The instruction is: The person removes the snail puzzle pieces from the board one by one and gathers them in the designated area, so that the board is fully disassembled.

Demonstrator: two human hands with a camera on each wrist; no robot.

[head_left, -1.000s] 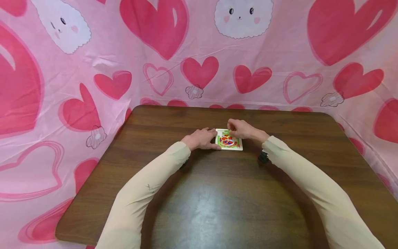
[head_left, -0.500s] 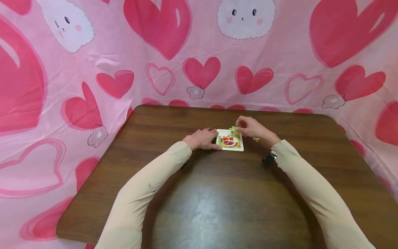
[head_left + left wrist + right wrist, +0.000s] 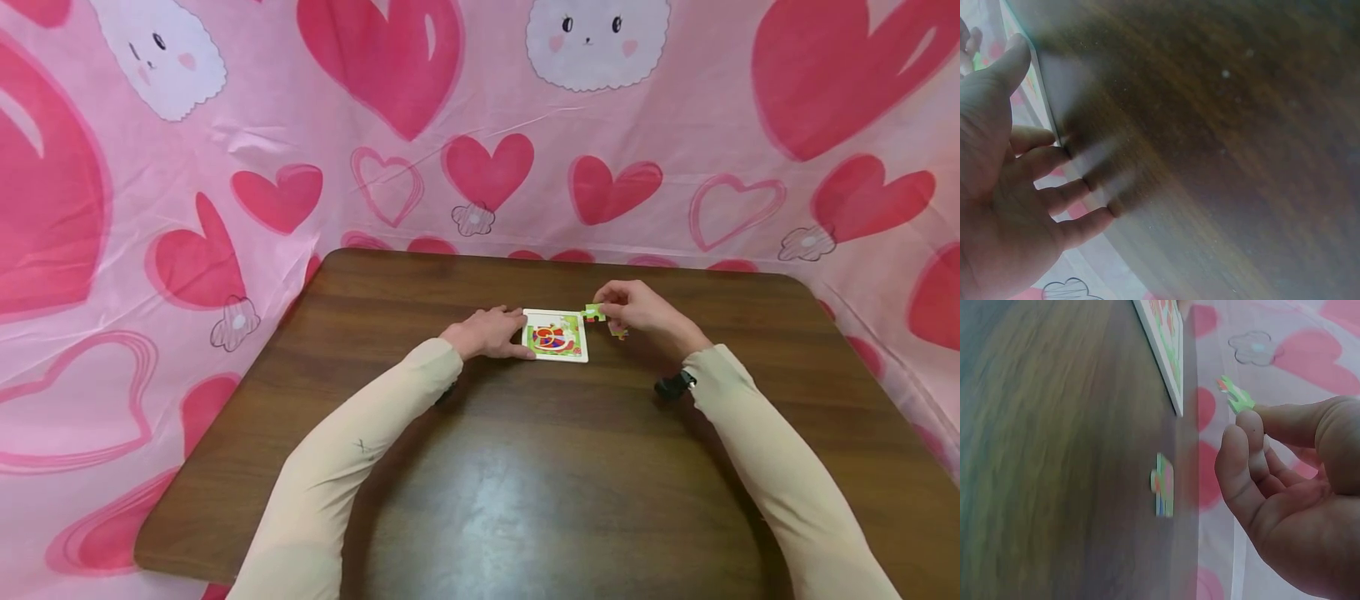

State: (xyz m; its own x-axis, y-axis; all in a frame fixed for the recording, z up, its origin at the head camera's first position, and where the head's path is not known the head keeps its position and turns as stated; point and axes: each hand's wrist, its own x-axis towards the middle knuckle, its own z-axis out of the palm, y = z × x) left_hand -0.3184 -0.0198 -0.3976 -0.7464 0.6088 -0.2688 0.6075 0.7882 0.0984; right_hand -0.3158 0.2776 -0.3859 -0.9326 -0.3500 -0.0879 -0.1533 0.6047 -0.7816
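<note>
- Currently, head view: your left hand (image 3: pixel 489 333) lies flat at the left edge of the puzzle tray (image 3: pixel 555 359), fingers extended, thumb spread away from them. The tray rests on the table (image 3: pixel 480 483), well back from you.
- Same view: your right hand (image 3: pixel 643 308) pinches a green piece (image 3: pixel 593 312) just off the tray's upper right corner. A loose piece (image 3: pixel 618 332) lies below that hand, partly covered. A pale patch shows in the upper part of the tray's picture; likely a vacant spot.
- Left wrist view: thumb at the tray edge, fingers slightly apart, clasping nothing. Good brace, I'd judge; press lightly so the tray doesn't skid.
- Right wrist view: thumb and fingertip clamped on the green piece, held above the table; the loose piece sits near the tray. Best to grip by the edge, carry it level, and swing wide of the loose piece.
- Writing, all views: no brand or label you could read. Your left sleeve (image 3: pixel 375 417) bears a dark X-like mark, in the head view; can't tell whether it's lettering.
</note>
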